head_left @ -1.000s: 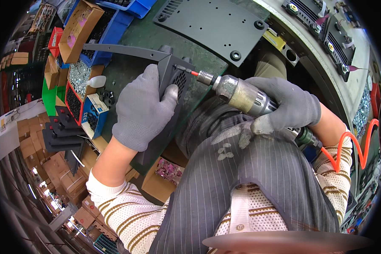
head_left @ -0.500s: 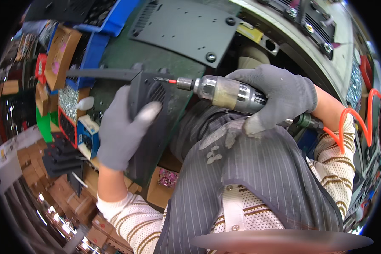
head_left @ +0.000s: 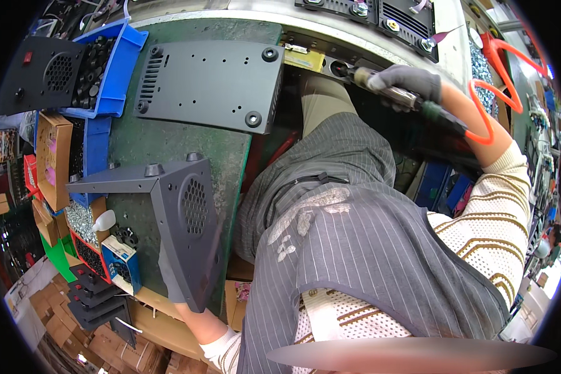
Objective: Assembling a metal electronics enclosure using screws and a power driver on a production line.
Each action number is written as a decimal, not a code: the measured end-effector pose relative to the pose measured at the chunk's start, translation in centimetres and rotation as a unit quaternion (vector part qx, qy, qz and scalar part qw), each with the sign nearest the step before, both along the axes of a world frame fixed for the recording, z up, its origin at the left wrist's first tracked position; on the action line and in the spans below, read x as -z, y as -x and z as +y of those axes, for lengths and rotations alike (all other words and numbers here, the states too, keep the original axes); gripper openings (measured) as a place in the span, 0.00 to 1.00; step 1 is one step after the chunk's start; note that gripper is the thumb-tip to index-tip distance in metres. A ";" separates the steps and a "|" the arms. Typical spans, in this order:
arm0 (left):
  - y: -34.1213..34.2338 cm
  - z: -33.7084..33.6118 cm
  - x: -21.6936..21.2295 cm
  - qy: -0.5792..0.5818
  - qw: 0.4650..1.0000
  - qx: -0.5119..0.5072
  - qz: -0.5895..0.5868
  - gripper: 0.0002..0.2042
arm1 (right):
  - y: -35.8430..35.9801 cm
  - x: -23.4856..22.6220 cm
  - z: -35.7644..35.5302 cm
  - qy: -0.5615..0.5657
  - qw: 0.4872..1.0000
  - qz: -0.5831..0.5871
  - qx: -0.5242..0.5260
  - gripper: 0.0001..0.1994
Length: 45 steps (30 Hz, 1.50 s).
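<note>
A pneumatic screwdriver (head_left: 400, 96) lies in my gloved right hand (head_left: 411, 81), fingers closed round its body. Its front end is at the round hole of a metal bracket (head_left: 361, 70) under the bench edge. On the left, a dark metal casing (head_left: 174, 243) with round feet and a honeycomb vent stands tilted on the green work surface. My gloved left hand (head_left: 169, 274) grips the casing from its left side; most of the fingers are hidden behind it. Beyond it lies a dark metal casing panel (head_left: 215, 84) with holes, slots and round rubber feet.
A blue bin (head_left: 121, 71) of black round parts is at the far left, with another vented casing (head_left: 40, 75) across it. Small boxes of screws (head_left: 81, 218) line the left edge. An orange coiled hose (head_left: 480, 118) runs from the screwdriver. More assembled units (head_left: 405, 25) stand at the back.
My right hand has carried the screwdriver away from the casing, up and right to the bracket. The casing now stands more upright, and my left hand has moved down behind it.
</note>
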<state>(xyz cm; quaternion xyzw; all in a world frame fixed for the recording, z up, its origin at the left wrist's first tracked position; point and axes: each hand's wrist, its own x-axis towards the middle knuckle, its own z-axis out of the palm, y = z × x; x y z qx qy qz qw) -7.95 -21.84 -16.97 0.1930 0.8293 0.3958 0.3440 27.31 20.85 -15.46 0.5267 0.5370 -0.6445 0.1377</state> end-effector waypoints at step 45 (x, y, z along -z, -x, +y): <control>-6.3 4.6 -1.5 -0.144 0.956 0.078 0.244 0.14 | 12.6 -6.9 -3.8 -0.246 0.865 0.436 0.037 0.11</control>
